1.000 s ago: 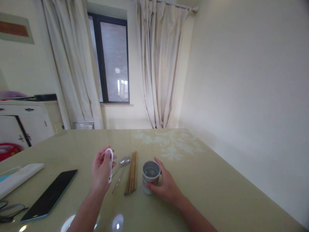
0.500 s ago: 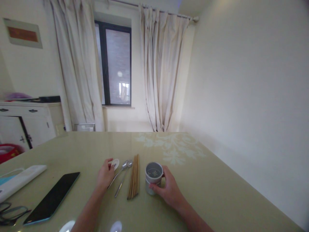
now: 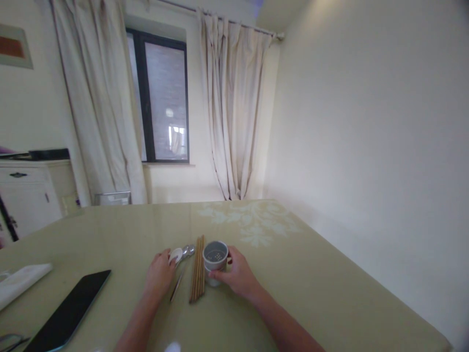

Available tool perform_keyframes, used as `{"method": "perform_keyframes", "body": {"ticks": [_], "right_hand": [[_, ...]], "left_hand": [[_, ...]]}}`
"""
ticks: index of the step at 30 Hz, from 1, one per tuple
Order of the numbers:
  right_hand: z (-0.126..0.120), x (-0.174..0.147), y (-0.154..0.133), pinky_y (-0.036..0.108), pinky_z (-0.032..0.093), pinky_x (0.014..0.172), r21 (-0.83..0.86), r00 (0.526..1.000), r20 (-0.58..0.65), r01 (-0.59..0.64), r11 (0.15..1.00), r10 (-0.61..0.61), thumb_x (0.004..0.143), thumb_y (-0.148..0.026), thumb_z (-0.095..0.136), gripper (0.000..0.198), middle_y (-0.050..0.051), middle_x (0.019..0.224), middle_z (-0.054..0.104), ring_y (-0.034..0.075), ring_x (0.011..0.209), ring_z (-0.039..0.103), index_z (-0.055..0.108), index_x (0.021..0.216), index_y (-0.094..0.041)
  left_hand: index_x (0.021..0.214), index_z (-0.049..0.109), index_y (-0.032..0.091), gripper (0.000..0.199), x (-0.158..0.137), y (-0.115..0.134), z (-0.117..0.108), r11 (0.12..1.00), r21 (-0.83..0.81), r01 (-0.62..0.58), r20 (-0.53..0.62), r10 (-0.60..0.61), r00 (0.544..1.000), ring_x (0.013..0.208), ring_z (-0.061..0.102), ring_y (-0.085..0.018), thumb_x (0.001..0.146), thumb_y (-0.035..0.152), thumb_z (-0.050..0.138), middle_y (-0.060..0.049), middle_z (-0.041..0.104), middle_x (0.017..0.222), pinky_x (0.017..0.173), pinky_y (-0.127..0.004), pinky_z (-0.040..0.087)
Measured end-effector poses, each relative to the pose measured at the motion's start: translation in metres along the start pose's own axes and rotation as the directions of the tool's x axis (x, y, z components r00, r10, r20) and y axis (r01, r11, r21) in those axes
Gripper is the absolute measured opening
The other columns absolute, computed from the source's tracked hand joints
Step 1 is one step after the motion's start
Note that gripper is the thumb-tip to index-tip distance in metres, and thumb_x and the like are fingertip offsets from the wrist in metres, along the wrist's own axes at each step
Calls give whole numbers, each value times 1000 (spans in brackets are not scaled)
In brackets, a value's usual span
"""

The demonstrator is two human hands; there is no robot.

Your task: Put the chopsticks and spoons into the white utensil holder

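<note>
While my right hand clamps the gray cup: thumb on near side, fingers round the right side; cup upright in that grip, mouth up, can't tell if base touches the table.
Left hand: thumb and fingers together on the white spoon.
White spoon: at my left fingertips, rounded end showing, handle hidden; left of the cup grip, outside the cup.
Cup inside: pale dots on its floor, no utensil standing in it.
Done so far, my read: cup steadied, white spoon picked up; nothing placed in cup.
Left over: metal spoons and chopsticks lying loose, neither held.
Metal spoons: bowls just right of my left fingertips, close by the white spoon.
Chopsticks: between my two grips, just beside the cup.
Black phone: well left of my left grip, flat, untouched.
</note>
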State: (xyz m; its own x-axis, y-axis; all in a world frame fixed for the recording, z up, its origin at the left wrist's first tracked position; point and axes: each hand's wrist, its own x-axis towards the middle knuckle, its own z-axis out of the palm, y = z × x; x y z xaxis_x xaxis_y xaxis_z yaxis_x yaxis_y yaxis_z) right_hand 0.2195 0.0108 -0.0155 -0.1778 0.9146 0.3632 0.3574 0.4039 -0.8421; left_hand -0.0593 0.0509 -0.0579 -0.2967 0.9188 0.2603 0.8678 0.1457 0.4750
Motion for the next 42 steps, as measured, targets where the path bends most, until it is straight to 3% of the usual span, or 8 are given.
{"method": "perform_keyframes", "body": {"ticks": [10,17,19,23,25,32,36,42], "right_hand": [[40,9,-14,45,54,98,-62,999,-25,-27,998,25,58,-33,103,72,12,117,79,34,109,73,74,122,-17],[13,-7,10,53,46,115,-35,982,161,-93,995,97,45,-24,106,111,19,147,66,39,134,63,61,146,-19],[-3,-13,20,51,49,111,-50,991,103,-76,996,80,53,-24,102,97,18,141,69,37,128,66,64,142,-20],[-29,-17,31,34,55,78,-59,998,-44,-45,997,42,85,-35,79,15,5,85,78,22,81,71,77,91,-21],[-35,-15,31,30,49,65,-45,996,-57,-66,997,63,93,-41,69,27,3,67,71,18,65,65,73,76,-21],[-31,-7,47,29,50,61,98,995,-62,-77,992,84,105,-51,42,46,6,77,74,19,64,67,75,107,-20],[-33,-1,58,31,54,62,183,979,-154,-105,977,134,99,-42,43,44,12,100,77,21,74,72,71,124,-19],[-36,2,58,30,55,65,225,961,-206,-139,964,186,84,-24,48,37,10,99,77,21,79,73,73,111,-19]], "left_hand": [[125,68,16,35,-14,8,-4,995,39,-91,-5,91,996,111,74,-27,103,19,42,-17,77,125,96,-35,54],[121,67,16,43,-20,21,-23,977,-82,-195,-163,180,970,123,67,-32,106,37,33,-17,74,130,109,-44,50],[116,67,20,42,-22,29,-27,955,-207,-214,-241,162,957,116,69,-31,104,41,33,-14,76,120,106,-44,52],[124,59,21,42,-35,56,-29,838,-494,-232,-308,80,948,93,71,-25,104,42,28,-10,74,108,91,-40,57],[126,56,21,43,-47,71,-27,765,-601,-230,-323,30,946,95,70,-23,106,46,27,-10,71,114,91,-39,58],[154,35,18,84,-73,90,-13,732,-658,-178,-195,62,979,137,56,-35,91,68,59,-19,52,151,113,-53,49],[158,26,15,111,-68,83,-7,773,-617,-147,-152,66,986,131,63,-37,75,65,78,-20,59,146,117,-59,46],[133,61,18,71,-76,89,-10,675,-730,-113,104,273,956,124,71,-35,76,55,83,-17,75,132,113,-51,53]]}}
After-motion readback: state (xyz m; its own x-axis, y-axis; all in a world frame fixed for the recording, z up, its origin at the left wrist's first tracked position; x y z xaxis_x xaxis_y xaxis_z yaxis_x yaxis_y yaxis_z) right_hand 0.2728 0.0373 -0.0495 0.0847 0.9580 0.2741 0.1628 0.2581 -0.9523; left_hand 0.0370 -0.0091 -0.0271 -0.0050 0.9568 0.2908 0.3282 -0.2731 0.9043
